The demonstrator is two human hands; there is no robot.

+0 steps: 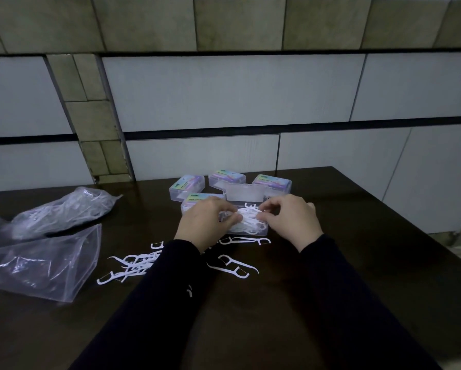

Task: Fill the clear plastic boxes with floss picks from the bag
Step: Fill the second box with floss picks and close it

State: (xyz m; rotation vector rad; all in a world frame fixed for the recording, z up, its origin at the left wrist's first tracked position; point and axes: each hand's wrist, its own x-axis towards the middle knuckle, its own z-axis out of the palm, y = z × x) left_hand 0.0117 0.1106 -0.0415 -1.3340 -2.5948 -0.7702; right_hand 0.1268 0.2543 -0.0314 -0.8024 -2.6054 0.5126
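Observation:
An open clear plastic box (261, 231) sits mid-table with its lid (244, 192) standing up behind it. White floss picks (248, 218) are heaped in it. My left hand (204, 222) and my right hand (290, 222) are both over the box, fingers curled and pinching the picks in the heap. Loose floss picks (133, 265) lie scattered on the table in front of the box, with more loose picks (232, 265) nearer the middle. The clear bag of floss picks (64, 212) lies at the left.
Several closed clear boxes with coloured labels (186, 186) stand behind the open one, near the table's far edge. An emptier clear plastic bag (42, 265) lies flat at the front left. The dark table (357, 263) ends at a tiled wall.

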